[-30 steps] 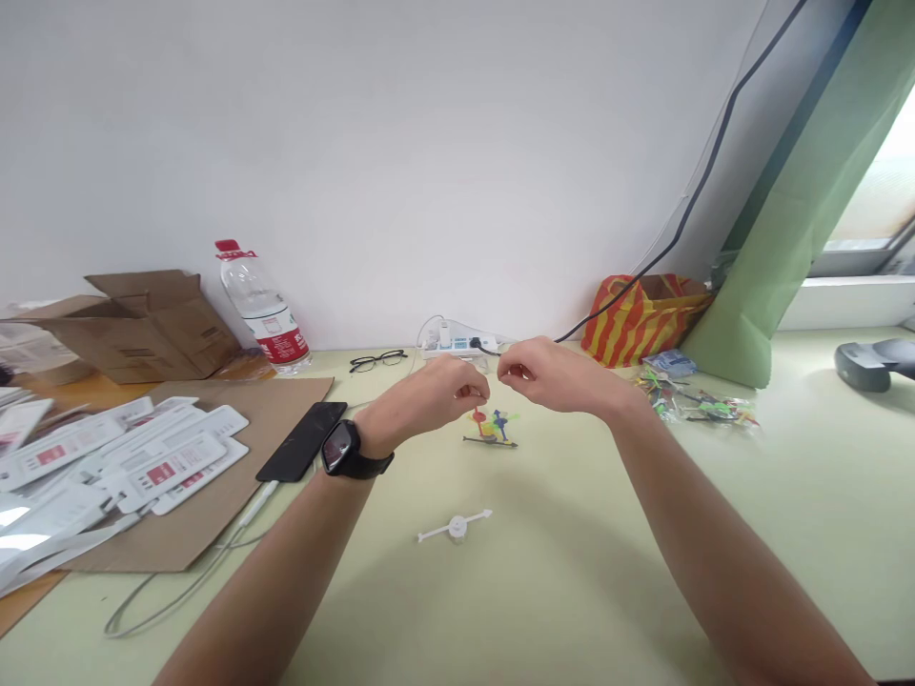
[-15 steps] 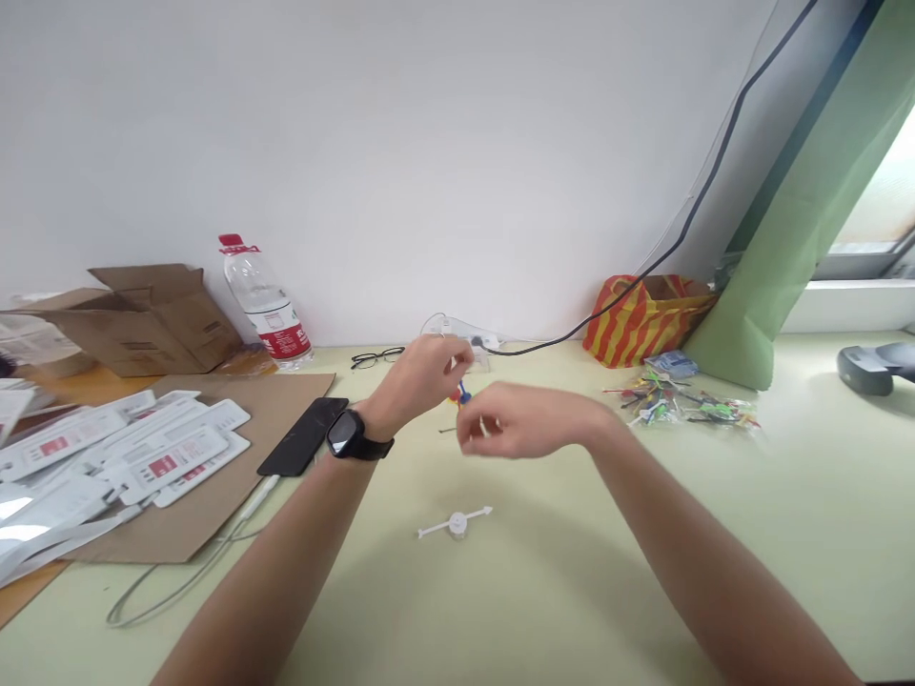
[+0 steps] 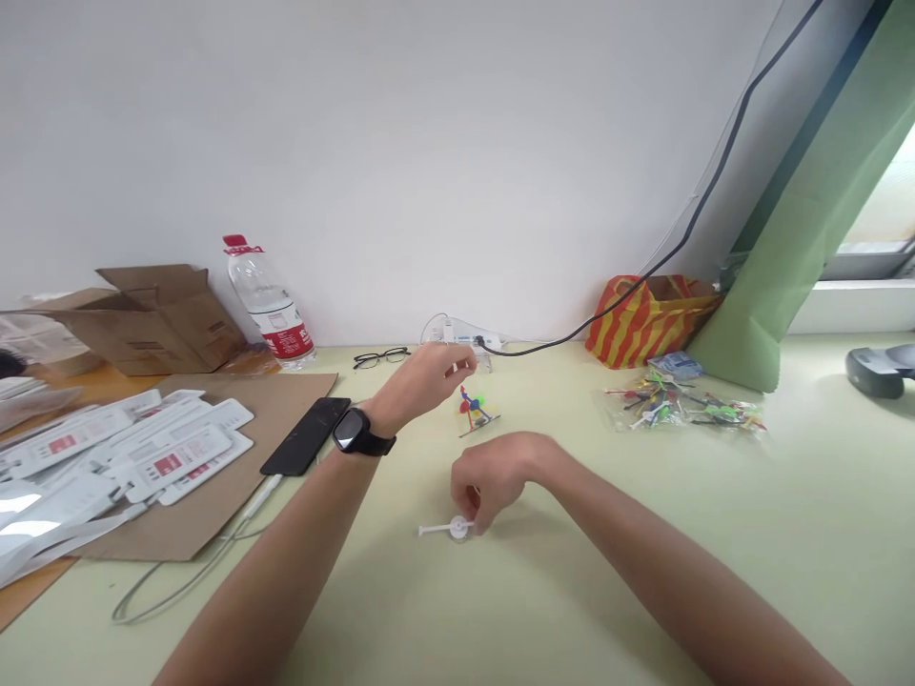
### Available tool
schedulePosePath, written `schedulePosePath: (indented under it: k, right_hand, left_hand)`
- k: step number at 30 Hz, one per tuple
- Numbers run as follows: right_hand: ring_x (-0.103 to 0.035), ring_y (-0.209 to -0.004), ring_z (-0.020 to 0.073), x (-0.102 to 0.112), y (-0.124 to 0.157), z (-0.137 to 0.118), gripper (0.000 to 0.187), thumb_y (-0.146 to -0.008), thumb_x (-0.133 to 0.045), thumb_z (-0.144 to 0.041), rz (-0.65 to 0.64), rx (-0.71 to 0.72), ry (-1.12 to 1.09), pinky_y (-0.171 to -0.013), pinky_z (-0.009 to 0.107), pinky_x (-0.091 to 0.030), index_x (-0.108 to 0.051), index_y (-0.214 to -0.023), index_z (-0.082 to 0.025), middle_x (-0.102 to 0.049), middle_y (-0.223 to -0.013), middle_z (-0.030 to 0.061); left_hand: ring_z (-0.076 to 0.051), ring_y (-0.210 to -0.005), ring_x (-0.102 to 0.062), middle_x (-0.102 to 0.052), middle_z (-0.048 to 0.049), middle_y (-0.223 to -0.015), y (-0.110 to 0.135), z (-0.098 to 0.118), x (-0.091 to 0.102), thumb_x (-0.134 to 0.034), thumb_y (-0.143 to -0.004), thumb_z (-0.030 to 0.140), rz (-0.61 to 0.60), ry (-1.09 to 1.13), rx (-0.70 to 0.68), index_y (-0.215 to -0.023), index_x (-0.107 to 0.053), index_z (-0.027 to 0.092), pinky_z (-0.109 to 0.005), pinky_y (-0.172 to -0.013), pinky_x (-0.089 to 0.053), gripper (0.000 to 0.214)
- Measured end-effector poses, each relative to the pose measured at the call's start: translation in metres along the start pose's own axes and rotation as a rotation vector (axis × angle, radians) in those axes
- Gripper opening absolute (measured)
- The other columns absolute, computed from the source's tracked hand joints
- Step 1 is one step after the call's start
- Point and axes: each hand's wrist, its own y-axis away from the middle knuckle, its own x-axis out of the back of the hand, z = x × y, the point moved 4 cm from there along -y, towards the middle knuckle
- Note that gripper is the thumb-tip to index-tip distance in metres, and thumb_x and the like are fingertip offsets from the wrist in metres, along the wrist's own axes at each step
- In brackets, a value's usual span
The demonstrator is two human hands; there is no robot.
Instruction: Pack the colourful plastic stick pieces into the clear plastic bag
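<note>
A white arrow-shaped spinner with a round hub lies on the table in front of me. My right hand reaches down over its right end, thumb and fingertips closed on the arrow's tip, which they hide. Farther back, a small coloured plastic piece, with red, blue and green parts and a thin dark bar at its base, stands on the table. My left hand hovers just behind and left of that piece, apart from it. Its fingers are loosely bent, with a gap to the thumb, and nothing shows between them.
Bagged coloured plastic parts lie right, before a striped bag. On the left are a phone with a cable, white packets on cardboard, a bottle and a carton. Glasses and a power strip sit by the wall.
My right hand has moved down and toward me, from beside the coloured piece to the white spinner, and has taken its right end. The coloured piece now shows fully. My left hand has barely shifted.
</note>
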Motion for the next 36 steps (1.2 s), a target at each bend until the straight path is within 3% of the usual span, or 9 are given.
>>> schedulePosePath:
  k: [3,8,10,14,16,18,23,29,36]
  right_hand:
    - [-0.059,-0.070,0.0153,0.000,-0.001,-0.001,0.009,-0.077,-0.073,-0.020,0.003,-0.011,0.039,-0.055,0.026,-0.039,-0.065,-0.072,-0.022,-0.069,-0.083,-0.0019]
    - [-0.058,-0.069,0.0141,0.024,0.035,0.008,0.005,-0.081,-0.061,-0.017,0.280,0.115,-0.032,-0.057,0.026,-0.040,-0.063,-0.080,-0.022,-0.068,-0.081,-0.0014]
    - [-0.056,-0.068,0.0131,0.039,0.065,0.015,0.009,-0.086,-0.056,-0.017,0.464,0.145,-0.051,-0.059,0.026,-0.040,-0.064,-0.085,-0.021,-0.067,-0.081,-0.0016]
    - [-0.056,-0.073,0.0152,0.068,0.118,0.035,0.012,-0.092,-0.055,-0.022,0.956,0.067,-0.028,-0.066,0.028,-0.042,-0.067,-0.093,-0.020,-0.068,-0.086,0.0019]
    - [-0.058,-0.079,0.0175,0.075,0.131,0.042,0.013,-0.093,-0.056,-0.024,1.185,0.048,-0.007,-0.071,0.030,-0.044,-0.068,-0.096,-0.019,-0.070,-0.092,0.0051]
    - [-0.059,-0.083,0.0189,0.077,0.132,0.048,0.014,-0.094,-0.056,-0.023,1.333,0.042,0.013,-0.073,0.031,-0.045,-0.069,-0.096,-0.018,-0.070,-0.096,0.0072]
    - [-0.060,-0.082,0.0195,0.077,0.116,0.054,0.020,-0.094,-0.052,-0.017,1.327,0.078,0.034,-0.071,0.032,-0.045,-0.071,-0.098,-0.019,-0.069,-0.099,0.0084]
    - [-0.055,-0.076,0.0181,0.080,0.123,0.056,0.025,-0.096,-0.047,-0.015,1.514,0.118,0.056,-0.071,0.032,-0.044,-0.071,-0.104,-0.018,-0.065,-0.100,0.0087]
    - [-0.055,-0.101,0.0244,0.066,0.090,0.052,0.030,-0.095,-0.044,-0.011,1.051,0.051,0.135,-0.085,0.037,-0.045,-0.071,-0.097,-0.022,-0.065,-0.100,0.0080]
  left_hand:
    - [-0.016,-0.070,-0.061,-0.071,-0.0026,-0.086,0.001,0.004,0.001,-0.051,-0.094,0.019,-0.023,0.031,-0.001,-0.093,-0.069,0.021,-0.027,-0.062,-0.042,0.018]
    - [-0.016,-0.067,-0.060,-0.068,-0.0008,-0.076,0.002,0.006,0.005,-0.053,-0.095,0.023,-0.098,0.051,-0.001,-0.089,-0.069,0.021,-0.026,-0.062,-0.042,0.017]
    - [-0.016,-0.069,-0.060,-0.069,-0.0010,-0.077,0.003,0.005,0.007,-0.053,-0.094,0.023,-0.097,0.060,0.001,-0.089,-0.069,0.021,-0.027,-0.064,-0.043,0.017]
    - [-0.017,-0.075,-0.063,-0.071,-0.0025,-0.082,0.002,0.009,0.006,-0.053,-0.095,0.022,-0.091,0.086,-0.019,-0.088,-0.070,0.020,-0.028,-0.070,-0.046,0.019]
    - [-0.017,-0.078,-0.064,-0.071,-0.0034,-0.083,0.001,0.014,0.005,-0.053,-0.096,0.022,-0.075,0.083,-0.040,-0.087,-0.069,0.019,-0.029,-0.072,-0.046,0.019]
    - [-0.018,-0.078,-0.064,-0.071,-0.0038,-0.082,0.000,0.019,0.004,-0.052,-0.096,0.021,-0.063,0.070,-0.066,-0.085,-0.069,0.019,-0.029,-0.073,-0.046,0.020]
    - [-0.019,-0.081,-0.065,-0.072,-0.0044,-0.086,0.000,0.026,0.000,-0.052,-0.095,0.018,-0.078,0.062,-0.104,-0.087,-0.069,0.020,-0.030,-0.076,-0.047,0.019]
    - [-0.018,-0.080,-0.065,-0.073,-0.0043,-0.087,0.000,0.026,0.001,-0.051,-0.095,0.017,-0.062,0.051,-0.112,-0.087,-0.069,0.020,-0.029,-0.076,-0.047,0.021]
    - [-0.018,-0.077,-0.064,-0.073,-0.0034,-0.085,0.000,0.031,-0.001,-0.050,-0.097,0.018,-0.074,0.044,-0.137,-0.089,-0.072,0.020,-0.030,-0.074,-0.046,0.023]
